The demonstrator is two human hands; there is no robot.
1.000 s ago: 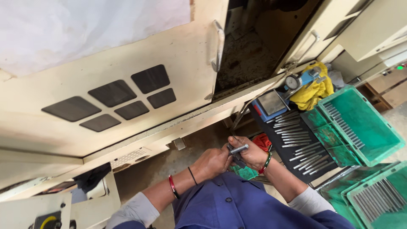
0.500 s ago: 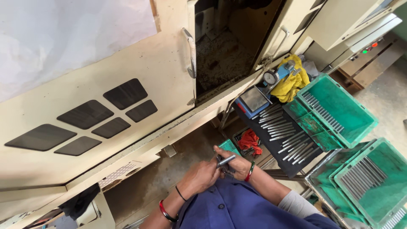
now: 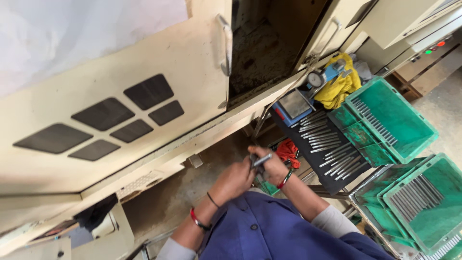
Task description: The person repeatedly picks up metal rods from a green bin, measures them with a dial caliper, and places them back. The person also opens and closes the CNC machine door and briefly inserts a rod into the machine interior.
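Note:
My left hand (image 3: pixel 234 179) and my right hand (image 3: pixel 273 166) meet in front of my chest, both closed around a short grey metal rod (image 3: pixel 260 160). A dark part sits at the rod's left end, between my fingers. Red bands circle both wrists. I wear a blue shirt (image 3: pixel 276 231). To the right of my hands, several similar metal rods (image 3: pixel 329 144) lie in rows on a black mat.
A cream machine door (image 3: pixel 120 96) with dark panels fills the left; its chamber (image 3: pixel 262 53) stands open. Green crates (image 3: pixel 392 120) holding rods sit at right. A yellow cloth (image 3: pixel 339 86), a dial gauge (image 3: pixel 316 78), a blue block (image 3: pixel 291 106) and a red rag (image 3: pixel 288 150) lie nearby.
The view has swung, so the machine and crates shift in frame. My hands stay together on the rod, turning it slightly.

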